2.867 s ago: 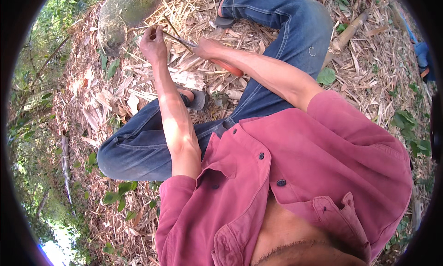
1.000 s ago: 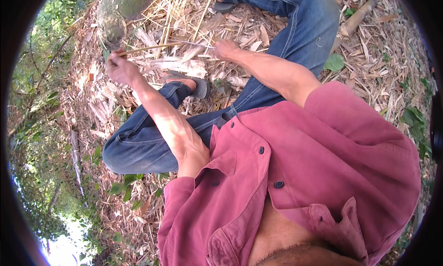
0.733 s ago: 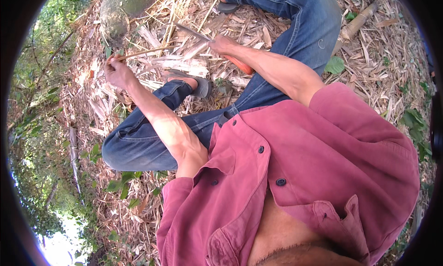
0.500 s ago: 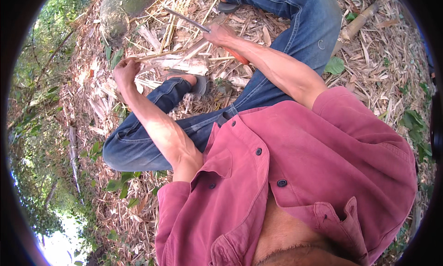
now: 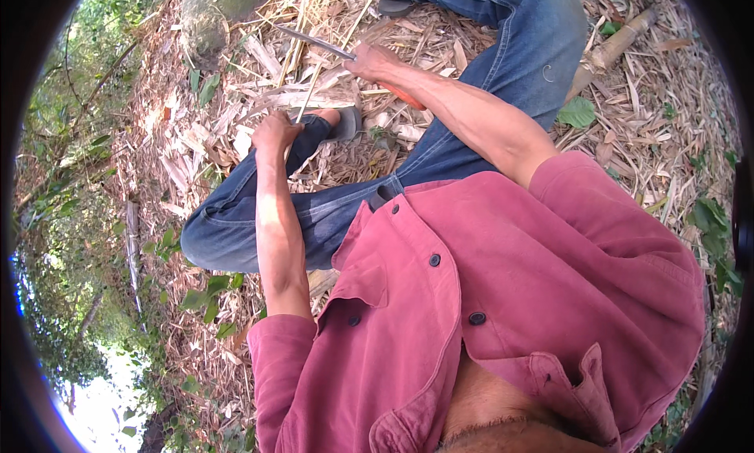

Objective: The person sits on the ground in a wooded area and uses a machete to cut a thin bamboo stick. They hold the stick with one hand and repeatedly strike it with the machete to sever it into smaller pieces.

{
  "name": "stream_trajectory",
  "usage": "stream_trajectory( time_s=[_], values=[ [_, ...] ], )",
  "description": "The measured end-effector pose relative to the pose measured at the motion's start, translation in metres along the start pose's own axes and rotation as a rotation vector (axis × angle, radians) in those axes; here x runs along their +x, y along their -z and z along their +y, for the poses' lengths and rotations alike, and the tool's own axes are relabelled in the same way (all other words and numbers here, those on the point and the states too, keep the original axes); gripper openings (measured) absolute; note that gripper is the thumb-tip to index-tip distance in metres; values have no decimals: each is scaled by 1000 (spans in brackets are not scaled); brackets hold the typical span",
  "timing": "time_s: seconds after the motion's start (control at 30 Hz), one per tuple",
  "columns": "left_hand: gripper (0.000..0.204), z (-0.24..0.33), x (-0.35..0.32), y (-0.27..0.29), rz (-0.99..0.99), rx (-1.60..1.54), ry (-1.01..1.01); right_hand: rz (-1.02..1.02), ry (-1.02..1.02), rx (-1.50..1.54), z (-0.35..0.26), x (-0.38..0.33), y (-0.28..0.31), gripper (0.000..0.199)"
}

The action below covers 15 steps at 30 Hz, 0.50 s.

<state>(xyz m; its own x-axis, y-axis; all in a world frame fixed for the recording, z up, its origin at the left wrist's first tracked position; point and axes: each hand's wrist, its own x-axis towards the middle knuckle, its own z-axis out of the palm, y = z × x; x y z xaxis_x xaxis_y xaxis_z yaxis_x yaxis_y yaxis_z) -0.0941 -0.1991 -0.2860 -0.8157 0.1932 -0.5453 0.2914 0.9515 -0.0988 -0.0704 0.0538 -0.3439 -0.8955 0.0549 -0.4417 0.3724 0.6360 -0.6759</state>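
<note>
Head view, left hand (image 5: 275, 131) gripping strip (image 5: 304, 104), right hand (image 5: 373, 63) gripping knife (image 5: 316, 42), littered ground (image 5: 660, 143), foliage (image 5: 71, 241)

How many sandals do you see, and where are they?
2. One sandal is right of the left hand; the other sandal is near the top edge, beyond the right hand, only partly visible.

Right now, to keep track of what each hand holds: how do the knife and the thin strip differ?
The knife is in the right hand; the thin strip is in the left hand. The knife has a grey blade, while the strip is pale. The knife's blade slants up-left in the picture, whereas the strip rises slightly rightward. Both look slender, each held in one hand.
</note>
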Motion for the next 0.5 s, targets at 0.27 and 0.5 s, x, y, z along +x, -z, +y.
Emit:
stream_trajectory(
  time_s=[0.27, 0.5],
  values=[
    [33, -9, 5, 0, 105, 59, 66, -2, -6, 16, -2, -3, 8, 44],
    [34, -34, -11, 38, 73, -1129, 91, 482, 485, 51, -43, -22, 35, 41]
  ],
)
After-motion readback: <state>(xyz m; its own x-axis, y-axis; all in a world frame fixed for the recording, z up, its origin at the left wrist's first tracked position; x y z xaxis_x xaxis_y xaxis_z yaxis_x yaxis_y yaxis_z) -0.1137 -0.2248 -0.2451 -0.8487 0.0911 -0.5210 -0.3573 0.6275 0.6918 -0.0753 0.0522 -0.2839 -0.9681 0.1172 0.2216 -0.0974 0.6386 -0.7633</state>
